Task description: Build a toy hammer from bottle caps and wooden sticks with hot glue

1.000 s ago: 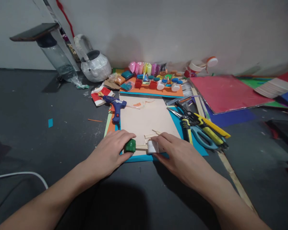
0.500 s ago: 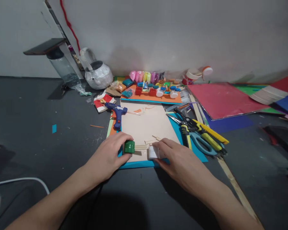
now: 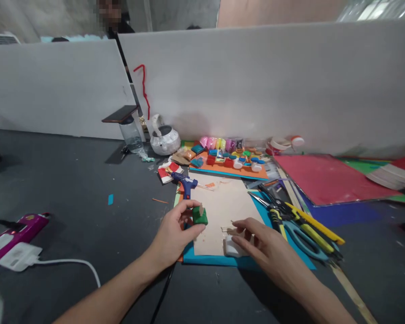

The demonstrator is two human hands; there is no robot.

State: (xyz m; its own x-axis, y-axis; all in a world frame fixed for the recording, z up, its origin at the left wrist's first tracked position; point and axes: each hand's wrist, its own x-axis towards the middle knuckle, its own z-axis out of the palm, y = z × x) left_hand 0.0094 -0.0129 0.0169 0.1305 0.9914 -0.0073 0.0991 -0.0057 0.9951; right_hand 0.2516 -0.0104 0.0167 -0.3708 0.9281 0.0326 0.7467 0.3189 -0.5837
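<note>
My left hand grips a small green block between thumb and fingers, above the beige sheet. A pale patch shows on the block's upper face. My right hand is over the sheet's right side, thumb and index finger apart. Below them sits a small white block, partly covered by the thumb; whether they touch I cannot tell. Short thin wooden sticks lie beside the right fingertips.
Left of the sheet lies a blue glue gun. Pliers and blue-handled scissors lie to the right. Behind are small paint pots, a silver kettle-shaped pot and a bottle. A person is beyond the partition.
The view has tilted up. My left hand has turned the green block, and the sticks that pointed from it toward the white block no longer show. My right fingers have loosened from the white block.
</note>
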